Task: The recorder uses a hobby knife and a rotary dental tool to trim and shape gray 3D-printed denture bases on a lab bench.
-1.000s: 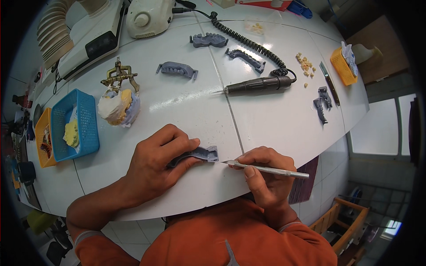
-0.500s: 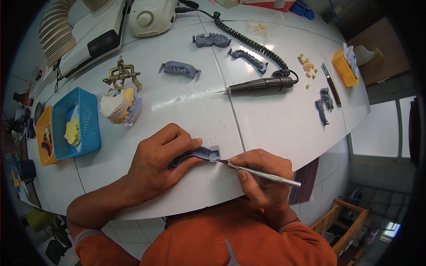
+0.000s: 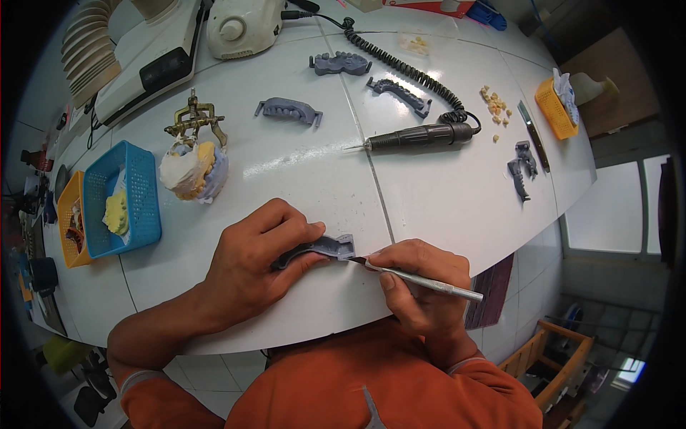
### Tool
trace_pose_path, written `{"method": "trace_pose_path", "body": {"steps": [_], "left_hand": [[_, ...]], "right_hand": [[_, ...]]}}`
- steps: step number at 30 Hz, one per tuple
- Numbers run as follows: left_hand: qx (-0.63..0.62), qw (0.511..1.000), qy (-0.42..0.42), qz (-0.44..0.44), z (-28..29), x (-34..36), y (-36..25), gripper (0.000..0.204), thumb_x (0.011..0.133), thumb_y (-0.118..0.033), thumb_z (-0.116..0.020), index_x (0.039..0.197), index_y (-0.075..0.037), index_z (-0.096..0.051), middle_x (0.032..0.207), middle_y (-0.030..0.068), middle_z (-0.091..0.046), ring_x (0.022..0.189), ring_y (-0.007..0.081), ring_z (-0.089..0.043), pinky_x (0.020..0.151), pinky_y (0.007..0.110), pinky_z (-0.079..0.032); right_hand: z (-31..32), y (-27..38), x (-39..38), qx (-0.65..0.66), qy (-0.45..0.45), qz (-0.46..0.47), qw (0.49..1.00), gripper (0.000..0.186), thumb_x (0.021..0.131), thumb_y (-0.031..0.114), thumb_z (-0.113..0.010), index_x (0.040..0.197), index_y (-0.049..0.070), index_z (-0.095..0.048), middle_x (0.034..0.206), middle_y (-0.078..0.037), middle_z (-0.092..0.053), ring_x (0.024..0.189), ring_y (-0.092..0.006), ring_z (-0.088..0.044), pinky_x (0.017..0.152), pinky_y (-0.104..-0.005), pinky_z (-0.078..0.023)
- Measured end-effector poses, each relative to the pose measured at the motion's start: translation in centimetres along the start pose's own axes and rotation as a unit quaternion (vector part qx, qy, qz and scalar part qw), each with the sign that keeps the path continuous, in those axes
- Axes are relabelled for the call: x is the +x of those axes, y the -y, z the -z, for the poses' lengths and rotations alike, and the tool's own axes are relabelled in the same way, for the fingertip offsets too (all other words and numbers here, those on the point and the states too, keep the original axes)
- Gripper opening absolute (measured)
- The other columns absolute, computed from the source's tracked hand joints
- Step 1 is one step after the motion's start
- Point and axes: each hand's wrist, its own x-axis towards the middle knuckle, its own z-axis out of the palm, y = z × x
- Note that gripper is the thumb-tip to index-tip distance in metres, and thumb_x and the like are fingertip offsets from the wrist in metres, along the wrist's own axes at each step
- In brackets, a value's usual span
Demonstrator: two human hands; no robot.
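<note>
My left hand (image 3: 261, 257) is closed round a grey dental model (image 3: 330, 247), thumb below and fingers above, so its left part is hidden. The model's squared right end sticks out past my fingertips. In my right hand (image 3: 421, 282) a slim silver craft knife (image 3: 436, 285) is held like a pen. Its dark blade meets or nearly meets the lower corner of the model's free end. Beyond my hands lie three more grey dental models: one toothed arch (image 3: 289, 111), another arch (image 3: 340, 63) and a narrower one (image 3: 400, 96).
A rotary handpiece (image 3: 418, 138) lies ahead, its coiled cord running to a control box (image 3: 244, 28). To the left stand a plaster model in a brass articulator (image 3: 194, 168) and a blue basket (image 3: 146, 204). Right are loose teeth (image 3: 496, 106), a knife (image 3: 534, 136) and grey pieces (image 3: 518, 179).
The craft knife and my right hand have shifted very slightly left. My left hand and the model it holds look almost the same.
</note>
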Motion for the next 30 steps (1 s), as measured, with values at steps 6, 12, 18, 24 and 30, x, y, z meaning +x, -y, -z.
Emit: {"method": "trace_pose_path", "body": {"steps": [6,12,18,24,30], "left_hand": [[0.000,1.000,0.002,0.003,-0.09,0.00,-0.01,0.034,0.088,-0.010,-0.093,0.117,-0.003,-0.077,0.106,0.0111,-0.070,0.088,0.0224,-0.076,0.072,0.034,-0.063],[-0.001,1.000,-0.001,-0.001,0.03,0.03,0.00,0.034,0.088,-0.010,-0.093,0.117,-0.003,-0.077,0.105,0.0107,-0.070,0.087,0.0219,-0.075,0.072,0.034,-0.061],[-0.017,1.000,-0.001,0.001,-0.04,-0.07,0.08,0.035,0.086,-0.009,-0.093,0.119,-0.006,-0.080,0.103,0.0091,-0.071,0.088,0.0203,-0.074,0.072,0.033,-0.060],[-0.036,0.999,0.008,-0.012,-0.33,-0.14,0.61,0.041,0.085,-0.008,-0.094,0.124,-0.012,-0.083,0.106,0.0062,-0.072,0.090,0.0196,-0.073,0.072,0.033,-0.059],[0.037,0.998,-0.016,-0.056,-0.29,0.11,0.81,0.047,0.082,-0.008,-0.094,0.127,-0.015,-0.084,0.114,0.0040,-0.071,0.099,0.0206,-0.065,0.076,0.034,-0.057]], "right_hand": [[0.05,-0.07,0.01,0.000,0.001,-0.006,1.000,0.020,0.086,-0.006,-0.075,0.106,-0.004,-0.080,0.088,-0.016,-0.080,0.072,-0.0213,-0.078,0.067,-0.0306,-0.061],[0.02,-0.43,-0.55,0.020,-0.022,-0.022,0.999,0.017,0.088,-0.005,-0.074,0.104,-0.005,-0.079,0.088,-0.015,-0.080,0.072,-0.0197,-0.078,0.066,-0.0296,-0.060],[-0.04,-0.66,-0.31,0.063,-0.020,-0.010,0.998,0.012,0.093,-0.002,-0.075,0.104,-0.004,-0.079,0.086,-0.014,-0.079,0.070,-0.0183,-0.075,0.064,-0.0292,-0.058],[-0.02,-0.50,-0.16,0.058,-0.001,-0.018,0.998,0.009,0.097,0.002,-0.078,0.104,-0.004,-0.079,0.086,-0.014,-0.079,0.070,-0.0173,-0.073,0.064,-0.0296,-0.057],[0.33,-0.12,-0.46,0.094,-0.004,-0.047,0.994,0.011,0.096,0.003,-0.080,0.105,-0.004,-0.080,0.088,-0.015,-0.079,0.073,-0.0178,-0.075,0.067,-0.0291,-0.057]]}}
